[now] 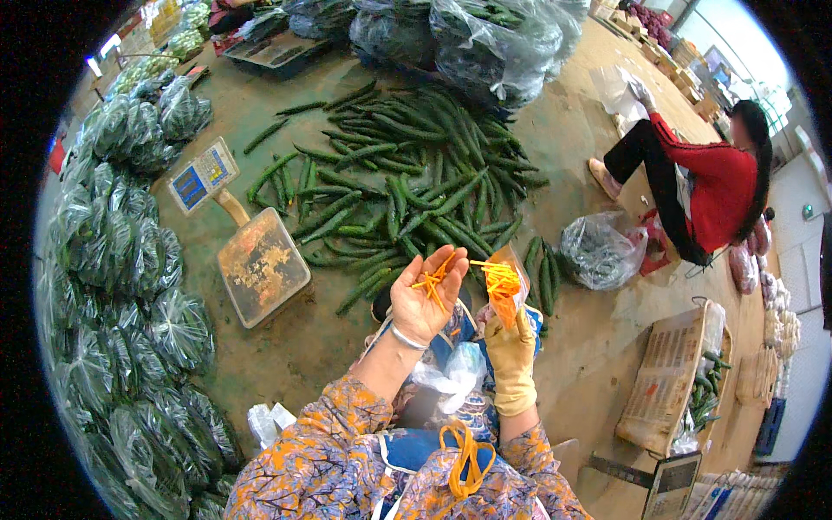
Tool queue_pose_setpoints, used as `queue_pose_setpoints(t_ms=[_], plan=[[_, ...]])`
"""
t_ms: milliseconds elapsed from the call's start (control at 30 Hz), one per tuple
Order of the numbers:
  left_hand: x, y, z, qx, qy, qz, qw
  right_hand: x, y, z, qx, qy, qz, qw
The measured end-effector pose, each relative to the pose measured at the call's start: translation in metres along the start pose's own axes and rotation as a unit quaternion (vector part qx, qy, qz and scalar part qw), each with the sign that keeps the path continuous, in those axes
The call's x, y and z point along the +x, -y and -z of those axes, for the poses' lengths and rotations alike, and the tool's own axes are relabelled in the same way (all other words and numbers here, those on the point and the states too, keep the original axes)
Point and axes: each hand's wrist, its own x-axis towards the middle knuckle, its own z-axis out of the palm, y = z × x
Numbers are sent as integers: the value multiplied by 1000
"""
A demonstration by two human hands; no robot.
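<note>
My bare left hand (426, 296) is turned palm up and cupped, with several thin orange strips (431, 284) lying in it. My right hand (510, 351), in a pale yellow glove, grips a small clear packet (508, 310) packed with more such strips. The packet is upright with its top open, and a bundle of strips (499, 279) pokes out toward my left palm. What the strips are made of, I cannot tell. Just beyond both hands a large heap of green cucumbers (416, 165) spreads over the floor. A whitish plastic bag (455, 377) lies on my lap.
A scale (262, 267) stands left of the heap, beside stacked bags of cucumbers (113, 234). Large filled bags (503, 43) lie behind. To the right are a bagged bundle (604, 250), a seated person in red (719, 186), a crate (663, 381) and another scale (672, 485).
</note>
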Motion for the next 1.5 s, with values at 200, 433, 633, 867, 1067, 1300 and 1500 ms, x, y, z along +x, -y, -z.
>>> queue_pose_setpoints(t_ms=[200,433,633,867,1067,1300,1500], plan=[[-33,-32,58,81,-101,-1,992,-6,0,26,91,43,-48,994],[-23,-23,9,77,-12,3,997,-4,7,33,207,29,-110,972],[-4,0,-6,37,23,72,996,-5,3,41,158,-17,-54,986],[3,5,0,-24,36,46,998,0,9,37,192,16,-67,979],[13,29,-17,109,37,0,993,-5,6,38,-36,20,2,999],[31,35,-21,134,-22,15,991,-6,9,27,150,20,-27,988],[20,21,-19,158,-126,-33,979,-6,6,36,108,-10,-11,994]])
